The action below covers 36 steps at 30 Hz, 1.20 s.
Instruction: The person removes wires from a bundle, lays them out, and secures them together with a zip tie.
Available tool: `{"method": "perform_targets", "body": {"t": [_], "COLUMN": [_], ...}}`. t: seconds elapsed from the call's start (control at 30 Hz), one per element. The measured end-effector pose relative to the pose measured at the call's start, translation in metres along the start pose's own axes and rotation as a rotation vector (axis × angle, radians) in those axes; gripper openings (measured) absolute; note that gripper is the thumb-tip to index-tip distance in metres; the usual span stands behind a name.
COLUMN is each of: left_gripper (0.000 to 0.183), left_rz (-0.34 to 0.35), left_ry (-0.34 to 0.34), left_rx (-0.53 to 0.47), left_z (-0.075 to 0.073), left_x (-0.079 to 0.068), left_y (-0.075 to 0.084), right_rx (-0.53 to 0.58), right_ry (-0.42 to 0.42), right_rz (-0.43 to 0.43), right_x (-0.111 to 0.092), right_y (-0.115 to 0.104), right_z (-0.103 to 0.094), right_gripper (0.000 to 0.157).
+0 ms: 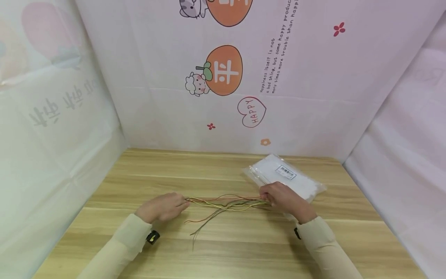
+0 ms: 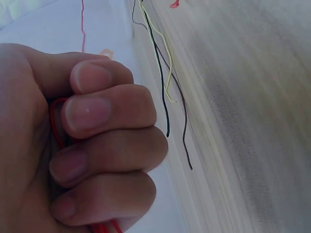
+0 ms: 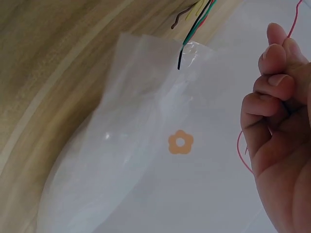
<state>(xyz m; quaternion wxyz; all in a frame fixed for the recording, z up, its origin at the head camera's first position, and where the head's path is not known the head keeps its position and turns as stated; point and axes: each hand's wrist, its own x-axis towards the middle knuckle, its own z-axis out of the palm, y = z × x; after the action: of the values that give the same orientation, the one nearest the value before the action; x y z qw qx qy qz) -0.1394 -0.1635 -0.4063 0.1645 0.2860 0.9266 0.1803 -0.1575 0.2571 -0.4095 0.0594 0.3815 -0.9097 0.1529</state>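
Between the two hands stretches a loose bunch of thin coloured cords [image 1: 226, 206] in red, yellow and dark shades. My left hand [image 1: 163, 207] grips the left end. In the left wrist view its fingers are curled around a red cord [image 2: 57, 121], and more red strands come out below the little finger. At the other end my right hand [image 1: 283, 198] pinches a red cord [image 3: 295, 19] between thumb and fingertip. Loose ends of black cord [image 2: 163, 92] and yellow cord [image 2: 167, 48] hang apart from the left fingers. Part of each grip is hidden by the fingers.
A clear plastic packet [image 1: 296, 182] with white contents and a barcode label lies behind my right hand, which overlaps its near edge. The wood-grain table [image 1: 223, 252] is enclosed by printed white cloth [image 1: 156, 116] at the back and both sides.
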Motion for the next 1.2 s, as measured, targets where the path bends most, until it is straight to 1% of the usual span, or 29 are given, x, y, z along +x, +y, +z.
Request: {"method": "perform_targets", "body": {"t": [0.1,0.2,0.3,0.47,0.6,0.77,0.87,0.93,1.0,1.07,1.2], "left_gripper": [0.043,0.042,0.043,0.044,0.047,0.048,0.049,0.049,0.049,0.049,0.048], "left_rz": [-0.002,0.011,0.032,0.055,0.073,0.083,0.078,0.077,0.083,0.104,0.149], "left_ry": [0.000,0.020,0.050,0.110,0.136,0.134,0.130,0.123,0.118,0.113,0.115], "left_rx": [0.023,0.057,0.064,0.055,0.042,-0.014,-0.044,-0.062,-0.083,-0.102,-0.131], "left_z": [0.001,0.002,0.004,0.008,0.010,0.011,0.012,0.013,0.013,0.014,0.014], "left_x": [-0.001,-0.002,0.000,0.005,0.010,0.016,0.020,0.023,0.027,0.031,0.039], "left_y": [-0.002,-0.004,-0.005,-0.004,0.001,0.010,0.017,0.021,0.026,0.031,0.044], "right_rx": [-0.011,-0.003,0.020,0.045,0.037,0.021,0.042,0.055,0.063,0.060,0.049], "right_ry": [-0.012,-0.045,-0.076,-0.082,-0.082,-0.082,-0.076,-0.059,-0.033,-0.004,0.053], "right_rz": [0.014,0.039,0.047,0.047,0.071,0.111,0.119,0.095,0.049,-0.005,-0.108], "right_x": [0.001,0.003,0.005,0.006,0.004,0.002,0.004,0.008,0.013,0.019,0.033], "right_y": [0.001,0.000,-0.003,-0.005,-0.004,-0.002,-0.006,-0.013,-0.022,-0.034,-0.059], "right_z": [0.002,0.005,0.007,0.008,0.005,0.000,-0.002,-0.002,-0.002,-0.002,-0.001], "right_gripper": [0.032,0.031,0.031,0.026,0.020,0.014,0.013,0.014,0.015,0.014,0.007]}}
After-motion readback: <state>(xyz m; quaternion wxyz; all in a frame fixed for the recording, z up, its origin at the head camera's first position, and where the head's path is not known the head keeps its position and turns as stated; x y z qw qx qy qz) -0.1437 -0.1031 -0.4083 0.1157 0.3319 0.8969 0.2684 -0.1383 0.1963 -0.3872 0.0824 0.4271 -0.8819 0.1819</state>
